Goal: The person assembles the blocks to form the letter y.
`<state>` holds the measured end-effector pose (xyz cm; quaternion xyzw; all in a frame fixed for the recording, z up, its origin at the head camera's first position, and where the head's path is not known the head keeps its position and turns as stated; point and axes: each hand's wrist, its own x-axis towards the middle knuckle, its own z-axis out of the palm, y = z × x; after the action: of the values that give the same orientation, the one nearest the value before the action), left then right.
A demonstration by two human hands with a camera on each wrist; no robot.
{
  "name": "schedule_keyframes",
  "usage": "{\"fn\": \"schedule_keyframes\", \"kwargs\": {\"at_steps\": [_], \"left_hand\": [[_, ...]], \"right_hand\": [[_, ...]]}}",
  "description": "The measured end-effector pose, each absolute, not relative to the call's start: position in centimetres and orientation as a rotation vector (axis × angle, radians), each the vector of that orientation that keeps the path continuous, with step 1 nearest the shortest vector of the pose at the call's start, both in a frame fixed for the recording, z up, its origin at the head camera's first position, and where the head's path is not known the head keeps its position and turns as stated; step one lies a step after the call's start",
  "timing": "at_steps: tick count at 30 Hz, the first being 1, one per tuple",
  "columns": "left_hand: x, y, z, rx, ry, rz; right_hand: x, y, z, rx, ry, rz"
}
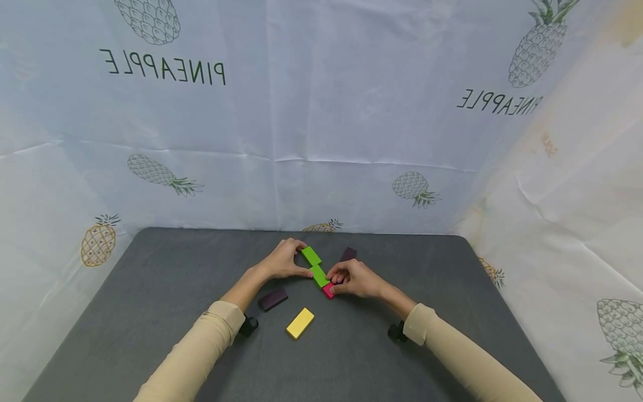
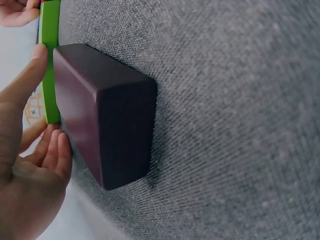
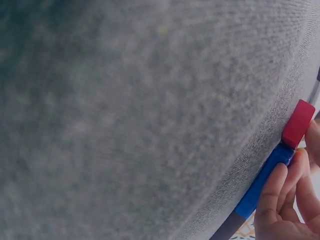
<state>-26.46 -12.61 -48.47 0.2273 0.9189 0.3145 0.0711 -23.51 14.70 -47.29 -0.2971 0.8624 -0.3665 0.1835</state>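
Note:
Two green blocks, a far one and a near one, lie end to end in a slanting line, with a red block at the near end. My left hand holds the green blocks from the left, its thumb against the near one and its fingers at the far end. My right hand pinches the red block between thumb and finger. In the right wrist view, other fingertips touch a blue block meeting the red block's end; the head view hides most of it behind the hand.
A dark purple block lies near my left wrist, large in the left wrist view. A yellow block lies between my forearms. Another dark block is beyond my right hand. The grey table meets a pineapple-print cloth behind.

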Motion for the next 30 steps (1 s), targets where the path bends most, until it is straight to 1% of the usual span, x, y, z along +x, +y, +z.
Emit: {"fn": "schedule_keyframes", "kwargs": {"at_steps": [9, 18, 30], "left_hand": [[-26.66, -12.65, -48.45, 0.694, 2.754, 0.958], [-26.97, -12.84, -48.37, 0.784, 2.745, 0.954], [-26.96, -12.95, -48.07, 0.778, 2.751, 0.976]], "right_hand": [[-23.51, 14.77, -47.34, -0.846, 2.438, -1.034], [-23.42, 14.76, -47.37, -0.858, 2.442, -1.034], [-23.45, 14.8, -47.39, -0.862, 2.438, -1.039]]}}
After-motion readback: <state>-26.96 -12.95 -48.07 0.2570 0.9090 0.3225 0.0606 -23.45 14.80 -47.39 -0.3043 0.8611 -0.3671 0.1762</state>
